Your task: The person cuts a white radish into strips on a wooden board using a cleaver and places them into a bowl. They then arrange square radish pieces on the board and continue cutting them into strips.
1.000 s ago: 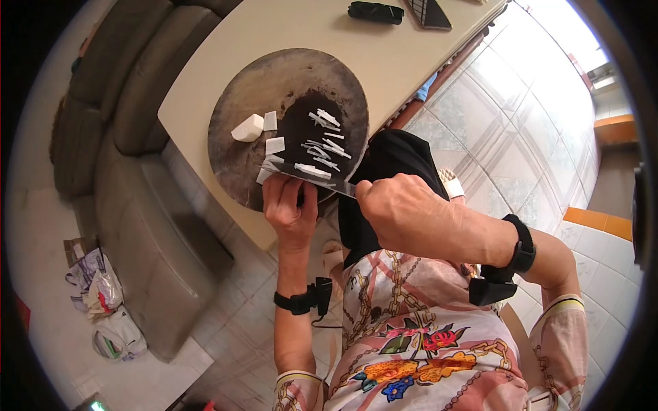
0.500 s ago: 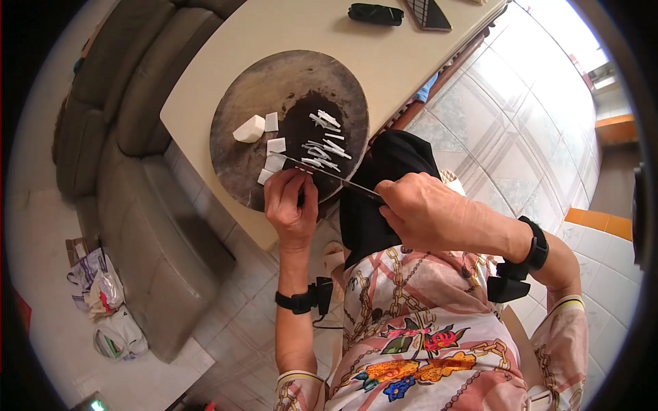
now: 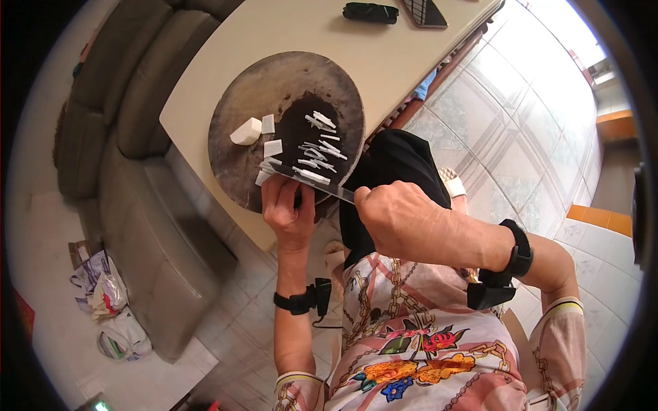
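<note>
My right hand [image 3: 411,219] is closed around the handle of a knife [image 3: 336,190], its blade slanting across the near part of a round wooden chopping board [image 3: 236,89]. Beside the blade, my left hand [image 3: 289,209] rests on the board with curled fingers pressed down on a white slice, mostly hidden beneath them. Thin white strips [image 3: 321,157] lie in rough groups on the dark, worn patch beyond the blade. Flat white slices [image 3: 273,147] sit near the left fingertips, and a thicker white chunk [image 3: 246,131] lies farther back.
The board stands on a cream table [image 3: 295,31] with a dark case [image 3: 370,12] and a phone [image 3: 426,12] at its far edge. A grey-brown sofa [image 3: 151,233] is on the left. Bags [image 3: 103,288] lie on the floor beside it.
My right hand and the knife have shifted left and slightly toward me. Freshly separated white strips now show along the far side of the blade. My left hand stays nearly in place.
</note>
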The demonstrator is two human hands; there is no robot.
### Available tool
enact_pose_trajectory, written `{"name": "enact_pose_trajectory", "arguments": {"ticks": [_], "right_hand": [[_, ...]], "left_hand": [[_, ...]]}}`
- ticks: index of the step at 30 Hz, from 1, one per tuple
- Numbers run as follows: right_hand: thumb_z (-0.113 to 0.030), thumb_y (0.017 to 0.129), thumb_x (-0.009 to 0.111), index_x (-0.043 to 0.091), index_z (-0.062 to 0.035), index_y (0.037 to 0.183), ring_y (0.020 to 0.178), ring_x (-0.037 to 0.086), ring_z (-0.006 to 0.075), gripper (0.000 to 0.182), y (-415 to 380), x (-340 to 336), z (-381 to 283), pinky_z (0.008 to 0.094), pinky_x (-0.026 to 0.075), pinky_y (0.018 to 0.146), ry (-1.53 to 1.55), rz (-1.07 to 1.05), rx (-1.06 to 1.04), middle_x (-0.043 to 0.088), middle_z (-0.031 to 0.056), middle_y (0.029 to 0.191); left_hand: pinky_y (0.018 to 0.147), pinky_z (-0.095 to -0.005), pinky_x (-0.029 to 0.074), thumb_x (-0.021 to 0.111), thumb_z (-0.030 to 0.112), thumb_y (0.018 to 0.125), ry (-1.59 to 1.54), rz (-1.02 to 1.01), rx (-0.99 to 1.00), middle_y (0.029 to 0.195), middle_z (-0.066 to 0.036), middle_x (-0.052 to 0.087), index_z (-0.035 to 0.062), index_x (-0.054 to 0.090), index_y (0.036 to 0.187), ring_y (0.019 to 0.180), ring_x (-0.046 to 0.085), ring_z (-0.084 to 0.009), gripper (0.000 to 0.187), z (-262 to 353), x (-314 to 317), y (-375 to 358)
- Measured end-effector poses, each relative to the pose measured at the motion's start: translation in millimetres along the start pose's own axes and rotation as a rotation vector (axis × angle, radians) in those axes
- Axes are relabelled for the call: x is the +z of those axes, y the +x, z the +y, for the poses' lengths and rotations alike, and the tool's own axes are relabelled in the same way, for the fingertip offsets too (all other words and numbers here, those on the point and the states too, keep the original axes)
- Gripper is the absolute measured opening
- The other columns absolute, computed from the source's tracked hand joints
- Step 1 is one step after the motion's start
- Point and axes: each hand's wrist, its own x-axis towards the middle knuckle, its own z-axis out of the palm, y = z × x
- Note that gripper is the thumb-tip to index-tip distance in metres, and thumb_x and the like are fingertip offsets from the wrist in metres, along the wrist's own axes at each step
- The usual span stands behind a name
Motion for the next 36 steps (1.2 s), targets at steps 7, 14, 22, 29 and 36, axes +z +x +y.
{"name": "enact_pose_trajectory", "arguments": {"ticks": [7,14,22,29,36], "right_hand": [[0.0,0.071,0.061,0.051,0.0078,0.073,0.065,0.061,0.0425,0.014,-7.7,-13.7,7.9,0.0453,0.048,0.057,0.022,-0.004,0.03,0.055,0.0245,0.061],[-0.004,0.081,0.059,0.053,0.0081,0.077,0.069,0.058,0.0452,0.015,-8.9,-13.8,12.1,0.0465,0.047,0.059,0.143,0.039,0.167,0.055,0.0253,0.064],[-0.005,0.083,0.057,0.053,0.0077,0.079,0.066,0.057,0.0444,0.014,-12.0,-6.6,10.3,0.0473,0.045,0.058,0.203,0.034,0.09,0.053,0.0236,0.06],[-0.006,0.084,0.058,0.053,0.0078,0.079,0.067,0.057,0.0446,0.016,-9.2,-12.4,12.2,0.0476,0.045,0.059,0.214,-0.032,0.123,0.053,0.0247,0.061],[-0.006,0.083,0.06,0.052,0.0066,0.079,0.067,0.056,0.0453,0.015,-4.4,-15.2,17.3,0.0491,0.045,0.058,0.134,0.014,0.179,0.054,0.0248,0.063]], "left_hand": [[0.077,-0.0384,0.049,0.068,-0.004,0.071,-0.015,0.011,0.016,0.092,-0.011,0.062,0.0002,0.065,0.087,0.085,0.059,-0.0304,0.017,2.6,1.3,4.4],[0.078,-0.037,0.049,0.071,-0.003,0.07,-0.001,0.009,-0.023,0.095,-0.01,0.063,0.0011,0.066,0.089,0.089,0.059,-0.0288,0.019,4.5,0.3,6.7],[0.082,-0.0384,0.049,0.075,-0.001,0.066,-0.027,0.095,-0.107,0.1,-0.01,0.064,0.0017,0.066,0.089,0.093,0.059,-0.0299,0.025,6.3,-7.1,8.5],[0.082,-0.0406,0.048,0.075,0.001,0.066,0.105,-0.099,-0.132,0.097,-0.011,0.066,0.0012,0.067,0.089,0.092,0.06,-0.0309,0.025,8.2,-28.1,0.7],[0.08,-0.0382,0.049,0.074,0.0,0.068,0.051,-0.06,-0.126,0.096,-0.011,0.066,0.002,0.067,0.089,0.089,0.061,-0.0301,0.022,8.5,-6.1,7.9]]}}
